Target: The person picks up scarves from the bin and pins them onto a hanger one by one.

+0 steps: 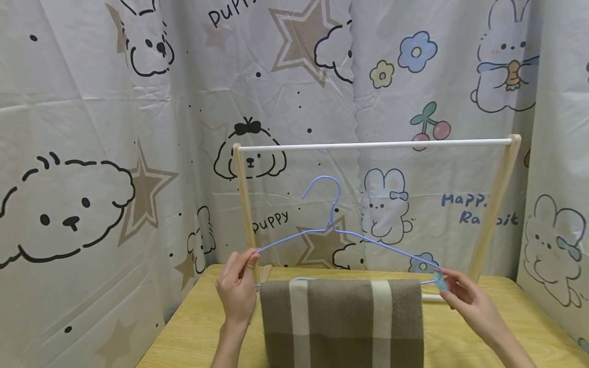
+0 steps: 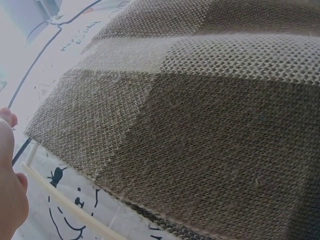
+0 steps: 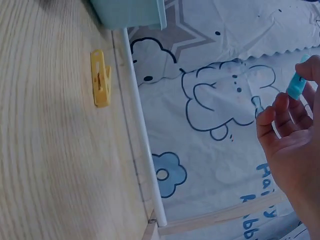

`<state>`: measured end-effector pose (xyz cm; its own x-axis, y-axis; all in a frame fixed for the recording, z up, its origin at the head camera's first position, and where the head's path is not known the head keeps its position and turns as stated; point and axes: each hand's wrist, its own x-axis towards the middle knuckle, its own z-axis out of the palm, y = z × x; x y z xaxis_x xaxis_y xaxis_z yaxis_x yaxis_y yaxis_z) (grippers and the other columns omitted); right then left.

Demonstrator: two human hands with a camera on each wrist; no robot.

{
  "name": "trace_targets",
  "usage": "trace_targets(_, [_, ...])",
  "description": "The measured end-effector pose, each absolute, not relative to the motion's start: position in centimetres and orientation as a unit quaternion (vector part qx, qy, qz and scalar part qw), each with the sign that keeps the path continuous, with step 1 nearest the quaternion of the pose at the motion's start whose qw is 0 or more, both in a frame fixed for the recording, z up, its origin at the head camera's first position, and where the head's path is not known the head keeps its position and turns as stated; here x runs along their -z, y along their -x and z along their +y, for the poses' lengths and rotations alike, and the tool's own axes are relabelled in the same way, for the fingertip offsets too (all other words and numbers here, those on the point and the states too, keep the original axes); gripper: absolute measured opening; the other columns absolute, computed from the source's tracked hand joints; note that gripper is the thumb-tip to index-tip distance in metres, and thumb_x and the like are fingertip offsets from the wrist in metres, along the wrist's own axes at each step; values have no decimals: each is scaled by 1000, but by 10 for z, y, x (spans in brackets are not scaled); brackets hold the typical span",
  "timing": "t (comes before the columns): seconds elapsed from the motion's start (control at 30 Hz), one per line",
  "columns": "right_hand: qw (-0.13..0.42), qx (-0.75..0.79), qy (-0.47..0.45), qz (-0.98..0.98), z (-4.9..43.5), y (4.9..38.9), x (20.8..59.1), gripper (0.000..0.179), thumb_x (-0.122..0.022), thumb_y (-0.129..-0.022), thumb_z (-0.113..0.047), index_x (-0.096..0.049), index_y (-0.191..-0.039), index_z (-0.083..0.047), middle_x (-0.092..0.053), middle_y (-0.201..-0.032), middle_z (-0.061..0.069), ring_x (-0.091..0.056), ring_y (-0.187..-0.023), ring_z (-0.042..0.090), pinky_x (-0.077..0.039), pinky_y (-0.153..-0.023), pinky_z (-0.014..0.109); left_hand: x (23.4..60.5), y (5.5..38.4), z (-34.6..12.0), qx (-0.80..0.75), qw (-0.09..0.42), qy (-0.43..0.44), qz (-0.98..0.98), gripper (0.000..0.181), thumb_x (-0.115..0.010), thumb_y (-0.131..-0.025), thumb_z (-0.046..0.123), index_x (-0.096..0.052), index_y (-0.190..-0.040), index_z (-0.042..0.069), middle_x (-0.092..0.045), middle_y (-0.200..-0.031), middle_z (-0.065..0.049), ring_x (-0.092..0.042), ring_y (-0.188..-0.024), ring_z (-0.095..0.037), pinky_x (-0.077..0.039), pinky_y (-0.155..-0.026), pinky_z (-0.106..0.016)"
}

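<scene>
A thin blue wire hanger [image 1: 330,225] is held upright between both hands, its hook at the top. Over its lower bar drapes a brown checked cloth [image 1: 342,322] with pale stripes, hanging folded down toward me; it fills most of the left wrist view. My left hand [image 1: 236,286] grips the hanger's left end with thumb and fingers. At the opposite corner, my right hand [image 1: 474,301] pinches a small teal clothespin [image 3: 296,86], which sits right at the wire's bend. The cloth's lower edge runs out of the head view.
Behind the hanger stands a rack with a white top rod [image 1: 377,145] and wooden posts on a wooden table [image 1: 184,327]. A yellow clothespin [image 3: 101,80] lies on the table near a teal container [image 3: 130,12]. Printed curtains [image 1: 92,128] surround the table.
</scene>
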<state>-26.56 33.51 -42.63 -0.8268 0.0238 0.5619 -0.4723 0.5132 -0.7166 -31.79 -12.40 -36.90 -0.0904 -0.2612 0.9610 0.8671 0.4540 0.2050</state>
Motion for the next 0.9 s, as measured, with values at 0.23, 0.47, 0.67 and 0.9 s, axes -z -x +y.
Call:
trace_targets(0.23, [306,-614,-301,-663,325,253,409,52,-47,-83,32,-47,-131,11,-64,-109,-4,-61,-96,2,-50,-76,12,368,318,-122,452,624,262,-581,9,-75,-83,6,-77,-91,1,-36,-58,-1,-25,-55,-1,-18,-45,-13])
trace_targets(0.47, [352,-603,-355,-622,307,244,380,55,-48,-73,38,-45,-125,22,-66,-107,3,-63,-98,9,-48,-91,13,367,317,-121,444,628,258,-585,10,-75,-84,8,-77,-91,2,-36,-58,-1,-25,-55,-1,-18,-45,-12])
trace_targets(0.67, [386,-513,-337,-689,290,239,366,56,-62,-68,34,-50,-121,20,-65,-107,0,-60,-103,7,-42,-99,13,367,315,-120,435,631,255,-590,8,-75,-84,6,-77,-90,1,-36,-58,-1,-24,-55,1,-17,-44,-11])
trace_targets(0.9, [425,-400,-305,-752,277,238,355,65,-74,-62,26,-57,-123,9,-65,-107,-5,-62,-105,0,-40,-102,11,368,314,-118,431,632,255,-591,7,-76,-81,2,-76,-88,-1,-37,-58,-1,-25,-53,0,-17,-44,-10])
